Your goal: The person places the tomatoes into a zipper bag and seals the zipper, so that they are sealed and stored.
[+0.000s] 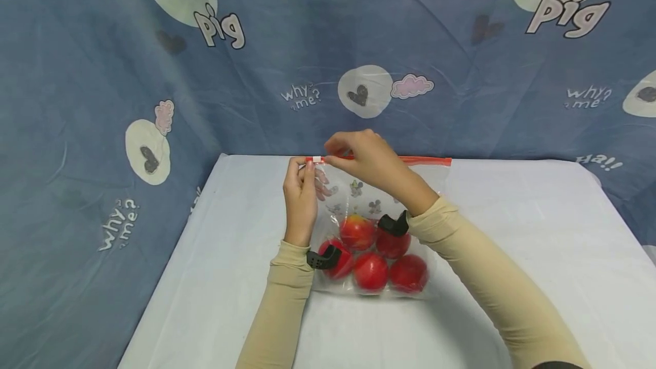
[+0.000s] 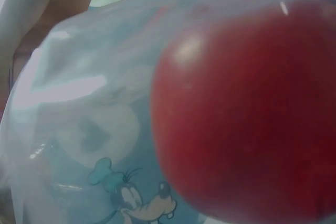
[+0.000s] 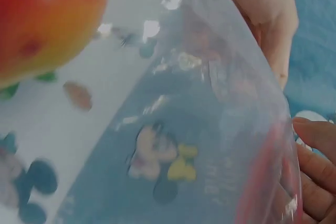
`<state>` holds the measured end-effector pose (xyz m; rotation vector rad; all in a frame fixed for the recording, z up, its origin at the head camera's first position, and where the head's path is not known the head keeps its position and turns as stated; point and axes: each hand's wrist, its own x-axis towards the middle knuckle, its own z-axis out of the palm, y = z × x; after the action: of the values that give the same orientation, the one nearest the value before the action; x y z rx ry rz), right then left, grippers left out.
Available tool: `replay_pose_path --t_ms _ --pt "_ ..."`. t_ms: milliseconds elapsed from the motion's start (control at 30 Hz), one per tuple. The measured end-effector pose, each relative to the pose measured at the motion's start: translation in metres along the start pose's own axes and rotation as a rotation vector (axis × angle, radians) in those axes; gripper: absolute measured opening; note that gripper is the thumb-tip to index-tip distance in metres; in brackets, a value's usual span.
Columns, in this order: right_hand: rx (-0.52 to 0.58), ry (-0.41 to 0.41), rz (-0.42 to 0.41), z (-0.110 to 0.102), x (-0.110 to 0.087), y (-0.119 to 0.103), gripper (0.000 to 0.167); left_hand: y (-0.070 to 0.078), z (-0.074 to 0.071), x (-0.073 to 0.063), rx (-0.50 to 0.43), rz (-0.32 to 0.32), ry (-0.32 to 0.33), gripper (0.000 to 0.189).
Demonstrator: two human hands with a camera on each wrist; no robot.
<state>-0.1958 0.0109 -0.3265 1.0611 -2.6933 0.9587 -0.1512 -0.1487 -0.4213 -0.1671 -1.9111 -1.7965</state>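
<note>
A clear zip bag [image 1: 435,178] with a red zip strip [image 1: 427,161] along its top and cartoon prints holds several red apples [image 1: 370,271]. With thumb and fingers, my left hand [image 1: 300,201] pinches the bag's top left corner, close to the white slider [image 1: 317,159]. My right hand [image 1: 374,161] reaches across the strip, its thumb tip right by the slider and a gap showing between thumb and fingers. In the left wrist view, one apple [image 2: 247,114] fills much of the picture through the plastic. A red and yellow apple [image 3: 47,19] appears in the right wrist view.
The bag is on a table with a white cloth [image 1: 246,232]. Behind and to the left hangs a blue printed curtain [image 1: 287,33], close to the table's far edge. Black wrist straps [image 1: 324,257] overlap the apples in the head view.
</note>
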Motion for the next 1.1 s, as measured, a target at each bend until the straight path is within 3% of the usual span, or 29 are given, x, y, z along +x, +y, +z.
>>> replay_pose_path --t_ms 200,400,1100 --pt "-0.001 -0.033 0.015 0.008 0.008 -0.007 0.022 0.002 0.002 -0.001 -0.028 -0.009 -0.009 0.028" --pt "-0.009 -0.009 -0.010 0.013 0.010 -0.007 0.016 0.003 0.003 -0.001 -0.040 -0.004 -0.010 0.032" --pt "-0.006 -0.002 -0.039 0.013 0.008 -0.007 0.014 0.003 0.000 0.000 0.058 0.058 0.012 0.031"
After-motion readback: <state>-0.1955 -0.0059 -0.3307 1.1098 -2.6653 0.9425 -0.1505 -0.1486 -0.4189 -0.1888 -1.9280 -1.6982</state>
